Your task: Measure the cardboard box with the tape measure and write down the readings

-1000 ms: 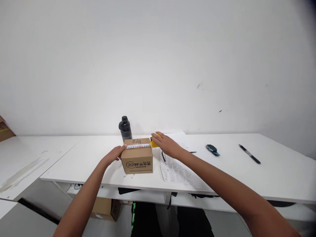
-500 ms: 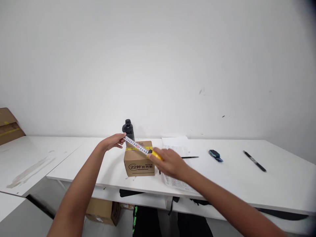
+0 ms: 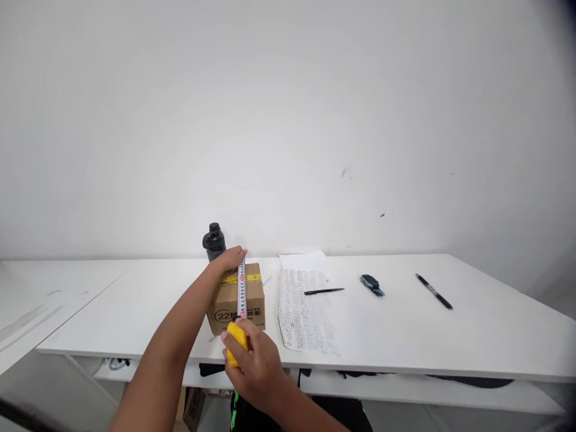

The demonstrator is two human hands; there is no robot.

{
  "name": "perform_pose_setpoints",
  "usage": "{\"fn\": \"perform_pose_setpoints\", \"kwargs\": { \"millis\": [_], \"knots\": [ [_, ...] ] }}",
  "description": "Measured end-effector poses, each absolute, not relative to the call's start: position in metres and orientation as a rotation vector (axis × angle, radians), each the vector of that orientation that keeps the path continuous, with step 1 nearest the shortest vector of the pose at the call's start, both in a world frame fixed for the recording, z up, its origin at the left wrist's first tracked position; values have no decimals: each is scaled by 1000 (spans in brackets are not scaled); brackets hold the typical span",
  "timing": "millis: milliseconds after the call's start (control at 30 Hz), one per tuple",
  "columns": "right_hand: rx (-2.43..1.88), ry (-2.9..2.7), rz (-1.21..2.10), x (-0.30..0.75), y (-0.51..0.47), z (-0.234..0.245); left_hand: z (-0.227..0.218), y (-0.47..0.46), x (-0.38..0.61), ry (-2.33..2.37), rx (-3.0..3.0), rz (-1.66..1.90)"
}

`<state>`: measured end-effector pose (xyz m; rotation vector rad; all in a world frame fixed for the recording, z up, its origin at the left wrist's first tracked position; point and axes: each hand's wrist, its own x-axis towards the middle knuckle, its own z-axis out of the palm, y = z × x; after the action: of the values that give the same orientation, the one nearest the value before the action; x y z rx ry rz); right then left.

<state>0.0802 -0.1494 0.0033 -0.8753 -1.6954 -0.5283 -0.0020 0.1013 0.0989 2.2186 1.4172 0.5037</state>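
A small brown cardboard box [image 3: 254,300] with printed characters stands on the white table [image 3: 450,336]. A white tape blade [image 3: 242,288] runs front to back across the box's top. My left hand [image 3: 230,260] is closed on the blade's far end at the box's back edge. My right hand [image 3: 252,369] grips the yellow tape measure case [image 3: 236,339] in front of the box's near face, at the table's front edge.
A black bottle [image 3: 213,240] stands just behind the box. A written sheet of paper [image 3: 303,306] lies right of the box with a black pen [image 3: 324,291] on it. Farther right lie a dark blue small device [image 3: 371,284] and a black marker [image 3: 434,291].
The tape turned from lying left-to-right across the box to running front-to-back. My right hand brought the case round to the front; my left hand moved to the box's back edge.
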Motion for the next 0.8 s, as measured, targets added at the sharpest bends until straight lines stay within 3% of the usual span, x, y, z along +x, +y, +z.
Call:
{"fn": "perform_pose_setpoints", "kwargs": {
  "millis": [300, 800],
  "knots": [
    [-1062, -1652, -380, 73, -105, 20, 80, 82, -9, 1295, 2313, 440],
    [-925, -1509, -427, 66, -104, -11, 84, 66, -5, 1324, 2424, 536]
  ]
}}
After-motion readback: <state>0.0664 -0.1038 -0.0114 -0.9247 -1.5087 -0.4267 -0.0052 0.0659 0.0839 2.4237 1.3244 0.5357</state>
